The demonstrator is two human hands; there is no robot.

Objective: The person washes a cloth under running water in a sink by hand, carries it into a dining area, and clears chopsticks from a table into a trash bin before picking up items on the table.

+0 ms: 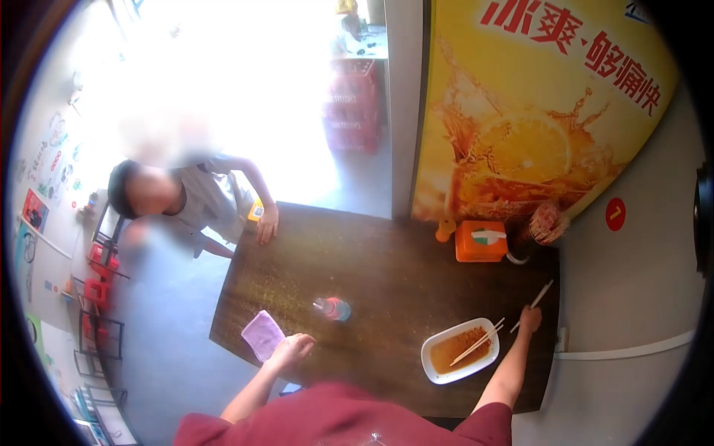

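Observation:
My right hand is closed around a long thin white strip that looks like a paper chopstick sleeve, over the table's right side. Left of it stands a white rectangular dish with brown sauce and bits in it; two chopsticks lie across the dish. My left hand rests at the table's near edge, fingers loosely apart and pointing right. Beside that hand lies a folded pink cloth; whether they touch is unclear. A small bottle with a red-and-blue body lies above my left hand.
Along the dark table's far right edge stand an orange tissue box, a small orange bottle and a holder with wrapped sticks. A person at the far left corner rests a hand on the table. A wall closes off the right.

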